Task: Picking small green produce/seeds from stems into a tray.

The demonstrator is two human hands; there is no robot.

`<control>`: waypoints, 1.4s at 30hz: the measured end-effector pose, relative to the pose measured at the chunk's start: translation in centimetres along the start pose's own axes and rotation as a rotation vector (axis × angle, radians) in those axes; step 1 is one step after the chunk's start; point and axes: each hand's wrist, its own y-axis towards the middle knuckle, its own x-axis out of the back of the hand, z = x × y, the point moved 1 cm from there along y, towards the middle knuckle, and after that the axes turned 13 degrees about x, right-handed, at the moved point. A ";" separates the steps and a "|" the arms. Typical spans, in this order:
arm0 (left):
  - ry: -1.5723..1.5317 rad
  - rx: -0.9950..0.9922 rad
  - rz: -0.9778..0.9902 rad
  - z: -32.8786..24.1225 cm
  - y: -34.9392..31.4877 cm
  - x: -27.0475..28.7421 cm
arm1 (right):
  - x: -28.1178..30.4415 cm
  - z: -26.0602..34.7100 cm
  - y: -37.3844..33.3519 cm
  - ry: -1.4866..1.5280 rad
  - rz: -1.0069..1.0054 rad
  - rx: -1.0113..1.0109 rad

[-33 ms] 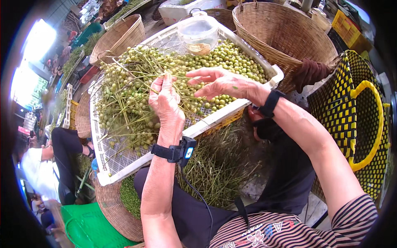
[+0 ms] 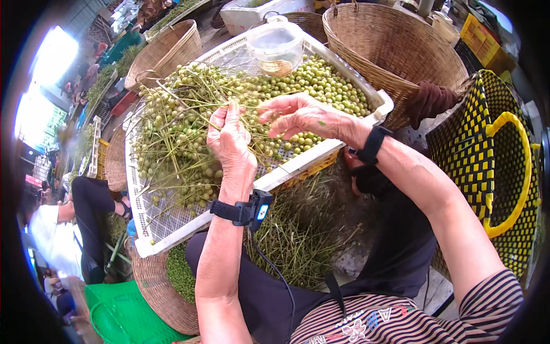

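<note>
Over a white mesh tray (image 2: 172,232), my left hand (image 2: 230,133) is closed in a pinch on a thin green stem (image 2: 200,106). Just to its right, my right hand (image 2: 309,117) has its fingers stretched and the thumb apart, with no fruit visible between them. Under and left of my hands lies a tangled heap of stems with round green fruits (image 2: 166,143). Loose green fruits (image 2: 344,89) cover the tray's right side, below and beyond my right hand. A clear plastic tub (image 2: 276,49) stands at the tray's far edge.
Cut stems (image 2: 298,235) lie below the tray between my legs. A large wicker basket (image 2: 389,46) stands far right, near a black-and-yellow woven bag (image 2: 470,155). Another wicker basket (image 2: 166,51) is far left. A green plastic basket (image 2: 129,312) sits near left; a seated person (image 2: 94,212) is beyond.
My right hand's fingers have bent slightly, and the hand has shifted a touch. My left hand keeps its pinch in nearly the same place.
</note>
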 end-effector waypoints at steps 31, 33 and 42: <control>0.091 -0.185 -0.331 -6.0 -4.6 12.2 | -11.8 -4.7 11.1 -1.451 -0.003 0.829; 0.074 -0.212 -0.270 -5.2 -5.4 11.6 | -11.6 -3.2 11.5 -1.308 -0.197 0.838; 0.423 -0.271 -0.203 -5.6 -3.0 10.0 | -1.4 -0.3 9.9 -0.352 -0.518 0.409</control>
